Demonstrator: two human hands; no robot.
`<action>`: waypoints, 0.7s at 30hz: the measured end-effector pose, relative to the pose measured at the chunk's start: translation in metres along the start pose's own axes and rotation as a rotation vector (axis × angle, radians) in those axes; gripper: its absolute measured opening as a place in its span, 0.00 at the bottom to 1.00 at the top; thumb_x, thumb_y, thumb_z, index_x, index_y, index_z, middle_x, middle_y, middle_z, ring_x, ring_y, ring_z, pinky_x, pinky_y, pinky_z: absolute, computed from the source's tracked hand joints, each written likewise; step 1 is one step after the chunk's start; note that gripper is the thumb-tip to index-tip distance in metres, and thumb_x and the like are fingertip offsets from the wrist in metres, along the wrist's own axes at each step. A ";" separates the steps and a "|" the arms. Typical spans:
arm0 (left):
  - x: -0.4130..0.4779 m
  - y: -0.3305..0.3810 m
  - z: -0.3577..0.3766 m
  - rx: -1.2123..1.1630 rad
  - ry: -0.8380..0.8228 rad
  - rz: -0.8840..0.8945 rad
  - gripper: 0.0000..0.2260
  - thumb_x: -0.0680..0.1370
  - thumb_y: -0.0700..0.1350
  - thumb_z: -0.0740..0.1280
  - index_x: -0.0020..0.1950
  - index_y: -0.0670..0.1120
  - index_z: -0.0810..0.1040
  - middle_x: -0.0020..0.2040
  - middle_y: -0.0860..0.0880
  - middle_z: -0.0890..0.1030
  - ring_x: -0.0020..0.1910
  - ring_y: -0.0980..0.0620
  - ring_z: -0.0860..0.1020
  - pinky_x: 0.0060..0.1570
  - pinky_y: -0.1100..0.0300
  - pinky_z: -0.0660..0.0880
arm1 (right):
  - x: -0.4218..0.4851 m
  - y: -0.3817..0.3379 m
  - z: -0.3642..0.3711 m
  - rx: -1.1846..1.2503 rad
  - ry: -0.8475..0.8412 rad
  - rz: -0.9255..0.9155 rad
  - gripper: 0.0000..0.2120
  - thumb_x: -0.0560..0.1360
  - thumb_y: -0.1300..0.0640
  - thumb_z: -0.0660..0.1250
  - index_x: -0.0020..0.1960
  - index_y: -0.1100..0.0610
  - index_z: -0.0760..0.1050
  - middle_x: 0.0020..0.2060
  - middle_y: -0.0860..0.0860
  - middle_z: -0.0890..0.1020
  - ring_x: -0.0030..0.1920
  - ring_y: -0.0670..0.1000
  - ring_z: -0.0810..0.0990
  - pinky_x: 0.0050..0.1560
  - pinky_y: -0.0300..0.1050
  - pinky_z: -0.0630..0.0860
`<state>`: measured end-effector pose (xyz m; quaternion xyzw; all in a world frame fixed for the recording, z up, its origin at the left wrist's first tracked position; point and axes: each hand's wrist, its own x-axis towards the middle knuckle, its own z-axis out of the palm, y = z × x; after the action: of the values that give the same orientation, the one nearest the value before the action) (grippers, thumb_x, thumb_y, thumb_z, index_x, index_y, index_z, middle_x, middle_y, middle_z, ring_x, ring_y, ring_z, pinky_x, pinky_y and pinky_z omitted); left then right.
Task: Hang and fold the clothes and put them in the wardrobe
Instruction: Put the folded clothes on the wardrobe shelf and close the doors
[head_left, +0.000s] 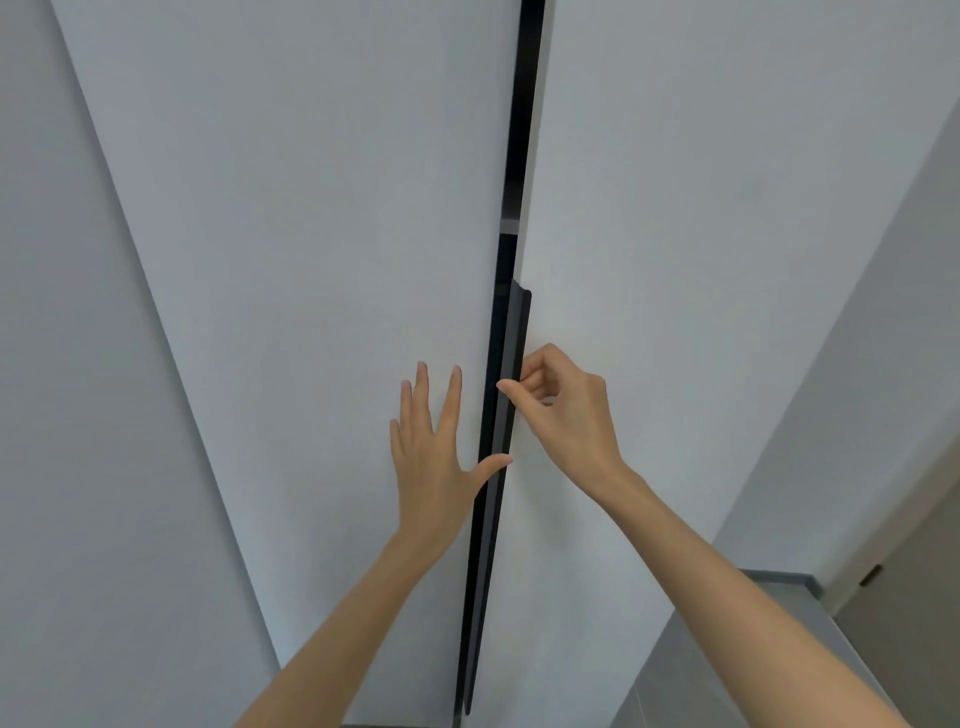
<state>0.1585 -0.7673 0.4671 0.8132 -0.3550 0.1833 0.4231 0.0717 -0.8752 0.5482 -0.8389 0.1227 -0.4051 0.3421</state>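
Note:
Two tall white wardrobe doors fill the view, the left door (322, 234) and the right door (701, 208), with a narrow dark gap between them. A long black handle strip (511, 415) runs down the right door's inner edge. My left hand (431, 447) lies flat on the left door with straight fingers, its thumb reaching to the gap. My right hand (563, 410) curls its fingers round the black handle strip, thumb in front of it. No clothes are in view.
A white wall (857, 364) stands at the right. Below it are a grey ledge (779, 582) and a beige door (909, 597) with a small dark fitting. Another white panel (78, 415) lies to the left.

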 end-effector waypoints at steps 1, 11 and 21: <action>0.007 -0.003 0.002 0.020 -0.005 0.002 0.46 0.68 0.66 0.67 0.77 0.59 0.42 0.78 0.51 0.38 0.77 0.48 0.39 0.72 0.42 0.46 | 0.006 0.003 0.005 -0.025 0.011 0.001 0.07 0.73 0.54 0.71 0.44 0.53 0.74 0.33 0.44 0.79 0.36 0.45 0.78 0.42 0.43 0.78; 0.058 -0.028 0.028 0.099 -0.047 0.032 0.42 0.72 0.67 0.60 0.77 0.57 0.39 0.76 0.49 0.32 0.75 0.46 0.32 0.69 0.35 0.41 | 0.055 0.024 0.034 -0.117 0.047 0.022 0.08 0.74 0.53 0.70 0.41 0.54 0.73 0.32 0.44 0.77 0.35 0.45 0.77 0.41 0.45 0.77; 0.076 -0.029 0.045 0.220 0.010 0.040 0.47 0.71 0.57 0.70 0.77 0.56 0.38 0.76 0.40 0.38 0.75 0.39 0.35 0.66 0.28 0.49 | 0.078 0.034 0.045 -0.141 0.061 0.062 0.08 0.74 0.55 0.70 0.41 0.57 0.73 0.32 0.48 0.78 0.34 0.47 0.77 0.38 0.40 0.74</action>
<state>0.2311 -0.8245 0.4704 0.8466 -0.3467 0.2334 0.3294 0.1587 -0.9163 0.5523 -0.8440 0.1871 -0.4100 0.2908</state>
